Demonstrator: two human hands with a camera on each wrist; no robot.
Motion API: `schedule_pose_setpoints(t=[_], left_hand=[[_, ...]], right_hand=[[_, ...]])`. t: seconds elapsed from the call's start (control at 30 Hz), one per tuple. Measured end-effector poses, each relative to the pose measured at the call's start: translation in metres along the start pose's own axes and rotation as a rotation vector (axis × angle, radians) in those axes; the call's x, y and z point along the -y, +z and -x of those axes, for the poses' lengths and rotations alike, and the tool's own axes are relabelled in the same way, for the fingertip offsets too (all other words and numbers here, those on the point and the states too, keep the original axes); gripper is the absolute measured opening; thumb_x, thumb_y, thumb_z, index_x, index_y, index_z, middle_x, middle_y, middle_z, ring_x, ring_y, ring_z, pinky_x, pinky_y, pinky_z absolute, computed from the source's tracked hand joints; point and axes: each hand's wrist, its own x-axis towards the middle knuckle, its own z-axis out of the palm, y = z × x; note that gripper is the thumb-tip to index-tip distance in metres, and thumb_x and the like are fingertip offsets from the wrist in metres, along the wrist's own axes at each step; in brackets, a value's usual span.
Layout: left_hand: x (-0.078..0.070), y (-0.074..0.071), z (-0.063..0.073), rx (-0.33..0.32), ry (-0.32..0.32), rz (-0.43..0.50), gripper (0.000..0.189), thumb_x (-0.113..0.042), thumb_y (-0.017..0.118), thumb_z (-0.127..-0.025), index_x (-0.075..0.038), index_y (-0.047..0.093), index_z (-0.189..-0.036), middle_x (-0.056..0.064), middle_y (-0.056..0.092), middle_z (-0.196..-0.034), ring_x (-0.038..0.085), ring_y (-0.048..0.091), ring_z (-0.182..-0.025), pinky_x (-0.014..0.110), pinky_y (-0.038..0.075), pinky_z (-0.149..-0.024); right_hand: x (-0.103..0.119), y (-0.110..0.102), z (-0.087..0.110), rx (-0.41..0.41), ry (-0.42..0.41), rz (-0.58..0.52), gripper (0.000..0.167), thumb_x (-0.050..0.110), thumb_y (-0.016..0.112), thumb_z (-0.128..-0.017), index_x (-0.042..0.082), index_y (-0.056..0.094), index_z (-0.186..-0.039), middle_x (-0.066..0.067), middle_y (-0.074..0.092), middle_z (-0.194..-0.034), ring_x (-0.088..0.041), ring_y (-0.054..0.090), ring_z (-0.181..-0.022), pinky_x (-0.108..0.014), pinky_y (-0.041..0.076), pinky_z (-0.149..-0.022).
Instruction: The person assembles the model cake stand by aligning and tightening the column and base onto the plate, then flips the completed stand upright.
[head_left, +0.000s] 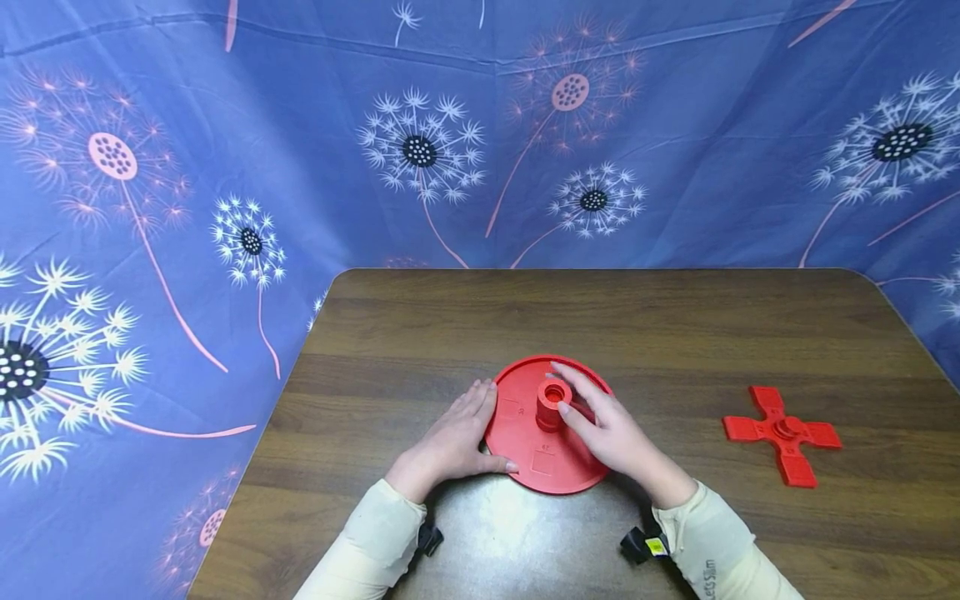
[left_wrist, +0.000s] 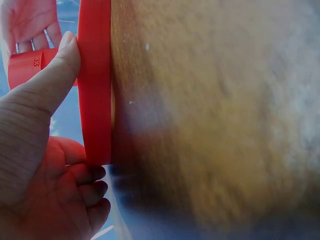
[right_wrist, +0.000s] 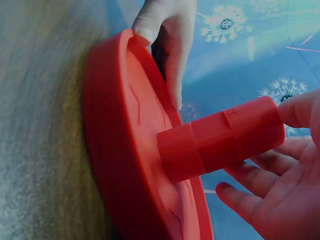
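Observation:
A round red disc [head_left: 513, 425] with a raised rim lies flat on the table, studded in its middle by an upright red cylinder [head_left: 550, 414] with a hollow top. My left hand [head_left: 450, 437] holds the disc's left side, thumb on the near rim and fingers along the edge. Around the top of the cylinder my right hand [head_left: 618, 437] is placed, thumb on the near side and fingers beyond it. Stepped seams cross the cylinder's wall in the right wrist view, and small raised marks show near its upper end.
To the right lies a flat red cross-shaped piece [head_left: 789, 427] with a round boss at its centre. The wooden table [head_left: 600, 312] ends at a blue dandelion-print cloth [head_left: 675, 225] behind and on the left. Each wrist carries a small black device.

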Motion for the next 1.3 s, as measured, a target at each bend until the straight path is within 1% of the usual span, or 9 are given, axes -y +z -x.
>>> schedule_pose_setpoints(t=[0.1, 0.3, 0.37, 0.47, 0.67, 0.97, 1.13, 1.23, 1.3], left_hand=[[0.000, 0.000, 0.000, -0.003, 0.003, -0.005, 0.116, -0.063, 0.073, -0.076, 0.001, 0.017, -0.154, 0.015, 0.015, -0.161, 0.030, 0.010, -0.148, 0.040, 0.016, -0.120], [0.000, 0.000, 0.000, -0.005, 0.002, -0.007, 0.115, -0.064, 0.072, -0.076, 0.001, 0.018, -0.154, 0.015, 0.015, -0.161, 0.030, 0.011, -0.148, 0.040, 0.016, -0.119], [0.000, 0.000, 0.000, -0.009, 0.003, -0.004, 0.115, -0.063, 0.073, -0.076, 0.001, 0.018, -0.154, 0.016, 0.016, -0.161, 0.031, 0.011, -0.148, 0.041, 0.017, -0.119], [0.000, 0.000, 0.001, -0.012, 0.006, -0.004, 0.116, -0.063, 0.073, -0.076, 0.002, 0.018, -0.154, 0.016, 0.016, -0.161, 0.031, 0.012, -0.148, 0.041, 0.017, -0.119], [0.000, 0.000, 0.001, -0.014, 0.006, -0.001, 0.115, -0.063, 0.073, -0.076, 0.002, 0.018, -0.154, 0.016, 0.016, -0.161, 0.031, 0.011, -0.148, 0.041, 0.016, -0.119], [0.001, 0.000, 0.000, -0.015, 0.003, -0.013, 0.115, -0.064, 0.072, -0.076, 0.001, 0.018, -0.154, 0.016, 0.016, -0.161, 0.030, 0.011, -0.148, 0.041, 0.017, -0.119], [0.000, 0.000, 0.001, -0.017, 0.005, -0.018, 0.116, -0.065, 0.072, -0.075, 0.001, 0.018, -0.154, 0.016, 0.016, -0.161, 0.030, 0.011, -0.148, 0.041, 0.017, -0.119], [0.000, 0.000, 0.001, -0.015, 0.008, -0.013, 0.116, -0.064, 0.072, -0.075, 0.002, 0.018, -0.154, 0.016, 0.016, -0.161, 0.030, 0.011, -0.148, 0.041, 0.017, -0.119], [0.000, 0.000, 0.000, -0.015, 0.008, -0.009, 0.116, -0.063, 0.073, -0.076, 0.002, 0.018, -0.154, 0.016, 0.016, -0.161, 0.030, 0.011, -0.148, 0.041, 0.017, -0.119]], right_hand=[[-0.001, 0.001, 0.000, -0.012, 0.008, 0.038, 0.046, 0.010, 0.062, -0.096, 0.005, 0.050, -0.140, -0.008, 0.057, -0.134, -0.023, 0.055, -0.121, -0.015, 0.038, -0.103], [-0.003, 0.005, 0.001, -0.081, 0.031, -0.011, 0.042, 0.011, 0.070, -0.091, 0.010, 0.058, -0.131, -0.002, 0.066, -0.119, -0.020, 0.064, -0.109, -0.037, 0.050, -0.097], [-0.003, 0.007, 0.001, -0.115, 0.051, -0.013, 0.041, 0.011, 0.073, -0.088, 0.011, 0.060, -0.127, -0.001, 0.067, -0.116, -0.021, 0.066, -0.105, -0.041, 0.051, -0.094], [-0.001, 0.011, 0.001, -0.166, 0.082, 0.029, 0.041, 0.012, 0.077, -0.084, 0.011, 0.062, -0.122, -0.002, 0.068, -0.112, -0.021, 0.068, -0.099, -0.041, 0.055, -0.088], [0.006, 0.018, 0.003, -0.267, 0.131, 0.167, 0.041, 0.024, 0.082, -0.080, 0.012, 0.063, -0.116, -0.002, 0.070, -0.105, -0.019, 0.070, -0.094, -0.041, 0.057, -0.083], [0.006, 0.027, 0.004, -0.400, 0.081, 0.342, 0.042, 0.028, 0.085, -0.075, 0.013, 0.064, -0.108, -0.002, 0.072, -0.095, -0.018, 0.069, -0.085, -0.040, 0.055, -0.070], [0.004, 0.028, 0.004, -0.409, 0.073, 0.353, 0.045, 0.029, 0.086, -0.074, 0.013, 0.063, -0.108, -0.002, 0.071, -0.094, -0.019, 0.068, -0.083, -0.041, 0.053, -0.067], [0.002, 0.024, 0.004, -0.367, 0.076, 0.302, 0.047, 0.029, 0.086, -0.074, 0.013, 0.062, -0.112, 0.000, 0.071, -0.098, -0.017, 0.068, -0.087, -0.042, 0.055, -0.073], [0.000, 0.020, 0.004, -0.312, 0.066, 0.240, 0.048, 0.025, 0.083, -0.078, 0.011, 0.061, -0.118, -0.001, 0.069, -0.107, -0.018, 0.068, -0.095, -0.042, 0.056, -0.081]])
